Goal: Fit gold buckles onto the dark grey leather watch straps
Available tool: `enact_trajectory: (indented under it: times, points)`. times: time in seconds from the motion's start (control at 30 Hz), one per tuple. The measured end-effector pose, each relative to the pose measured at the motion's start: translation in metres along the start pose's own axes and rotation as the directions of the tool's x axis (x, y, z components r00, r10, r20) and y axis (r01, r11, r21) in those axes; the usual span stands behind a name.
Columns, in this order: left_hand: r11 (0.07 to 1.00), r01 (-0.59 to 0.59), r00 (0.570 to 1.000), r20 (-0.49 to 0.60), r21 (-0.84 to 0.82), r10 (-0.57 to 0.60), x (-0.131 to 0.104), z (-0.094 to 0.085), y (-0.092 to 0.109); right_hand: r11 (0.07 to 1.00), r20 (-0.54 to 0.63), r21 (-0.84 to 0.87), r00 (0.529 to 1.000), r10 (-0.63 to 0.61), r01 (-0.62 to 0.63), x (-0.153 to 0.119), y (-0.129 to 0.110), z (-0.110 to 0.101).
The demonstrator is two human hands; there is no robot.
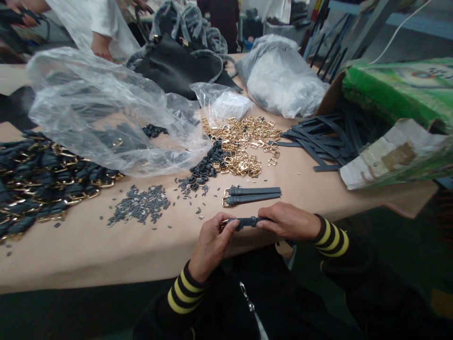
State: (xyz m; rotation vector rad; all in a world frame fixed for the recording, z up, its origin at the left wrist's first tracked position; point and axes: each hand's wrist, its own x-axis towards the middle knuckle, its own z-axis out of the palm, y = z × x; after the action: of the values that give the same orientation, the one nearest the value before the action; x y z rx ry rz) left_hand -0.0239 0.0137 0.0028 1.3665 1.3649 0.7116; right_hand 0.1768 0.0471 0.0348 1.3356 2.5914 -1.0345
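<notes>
Stretched between my two hands at the table's front edge is a dark strap (247, 221) with a gold buckle. My left hand (216, 238) pinches its buckle end, and part of the buckle is covered by the fingers. My right hand (288, 221) grips the strap farther along, near a small loop around it; the strap's far end is hidden in that hand. Just beyond lie two buckled straps (253, 194), side by side with gold buckles to the left. Behind them are a heap of gold buckles (247, 141) and a pile of dark loops (207, 163).
Small dark pieces (141, 205) are scattered left of centre. Buckled straps (42, 184) crowd the far left beside a clear plastic bag (106, 108). At right, loose strips (329, 137) spill from a green box (399, 89). Another person's hand (102, 46) rests behind.
</notes>
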Motion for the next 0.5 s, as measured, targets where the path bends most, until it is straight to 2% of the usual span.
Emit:
enact_trajectory:
  times: [0.1, 0.2, 0.27, 0.4, 0.5]
  points:
    - [0.995, -0.057, 0.998, -0.008, 0.083, 0.058, -0.001, 0.004, 0.001, 0.962, 0.116, 0.272, 0.992, -0.046, 0.013, 0.003, -0.006, 0.004]
    - [0.989, -0.086, 0.996, -0.012, 0.123, 0.088, -0.001, 0.007, 0.001, 0.885, 0.166, 0.465, 0.984, -0.069, -0.017, 0.005, -0.007, 0.008]
    - [0.989, -0.091, 0.996, -0.004, 0.119, 0.092, -0.001, 0.007, 0.001, 0.868, 0.145, 0.496, 0.985, -0.093, 0.009, 0.005, -0.005, 0.009]
    - [0.992, -0.095, 0.995, 0.032, 0.085, 0.092, 0.0, 0.008, 0.002, 0.884, 0.036, 0.456, 0.99, -0.136, 0.105, 0.005, -0.001, 0.011]
    - [0.988, -0.112, 0.993, 0.035, 0.102, 0.109, 0.0, 0.01, 0.001, 0.873, 0.013, 0.477, 0.992, -0.123, 0.102, 0.007, 0.0, 0.015]
